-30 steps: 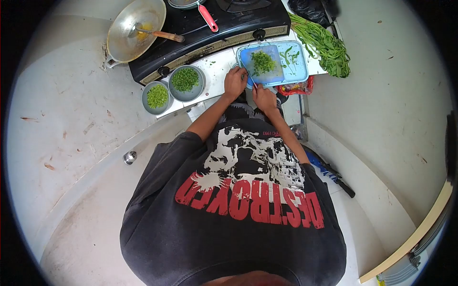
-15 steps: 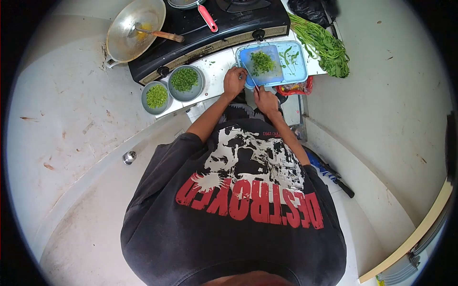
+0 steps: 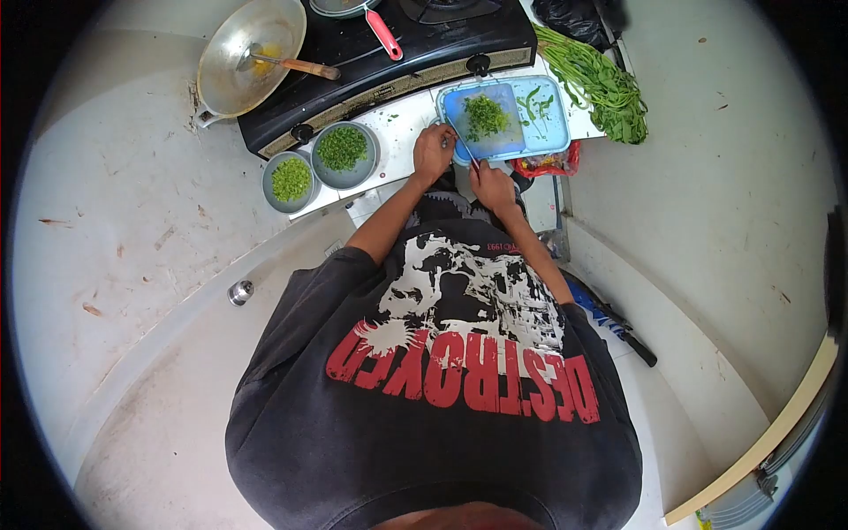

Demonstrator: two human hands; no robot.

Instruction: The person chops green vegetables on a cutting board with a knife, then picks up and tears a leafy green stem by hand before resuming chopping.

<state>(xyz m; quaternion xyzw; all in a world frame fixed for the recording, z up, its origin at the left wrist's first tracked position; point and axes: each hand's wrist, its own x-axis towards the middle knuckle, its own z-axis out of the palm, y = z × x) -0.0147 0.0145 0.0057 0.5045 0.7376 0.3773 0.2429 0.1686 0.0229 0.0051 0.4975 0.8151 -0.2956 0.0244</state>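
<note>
My right hand [image 3: 494,188] is closed round the handle of a knife [image 3: 465,146], whose blade slants up and left over the near left edge of a blue cutting board [image 3: 510,148]. Chopped greens [image 3: 486,117] lie in a heap on that board. The board rests in a light blue tray [image 3: 556,124], with leaf pieces [image 3: 534,104] at its right. Beside the tray's left edge, my left hand [image 3: 434,152] has curled fingers near the blade; whatever they may hold is too small to name.
Two grey bowls [image 3: 373,159] of chopped greens stand left of my hands. Behind are a black stove [image 3: 353,84], a wok [image 3: 225,75] with a ladle, and a red-handled pan [image 3: 384,35]. Leafy stalks [image 3: 609,93] lie right, above a red bag [image 3: 565,162].
The knife and my right hand have shifted very slightly. My left hand stays in nearly the same place.
</note>
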